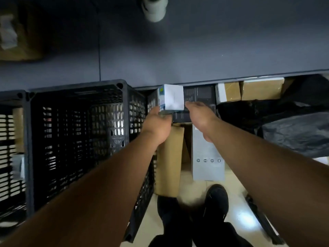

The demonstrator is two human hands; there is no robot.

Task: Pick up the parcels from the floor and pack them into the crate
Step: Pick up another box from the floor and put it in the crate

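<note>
Gripped from below by the left hand, steadied by the open right hand, the white box sits just right of the crate.

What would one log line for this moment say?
stage: lifting parcel | left hand: holds white box | right hand: open beside it | crate: left

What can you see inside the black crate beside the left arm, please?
Inside the black crate only dark mesh walls show, with no parcel visible. The left forearm covers its near corner, and the floor is too dark to judge.
</note>
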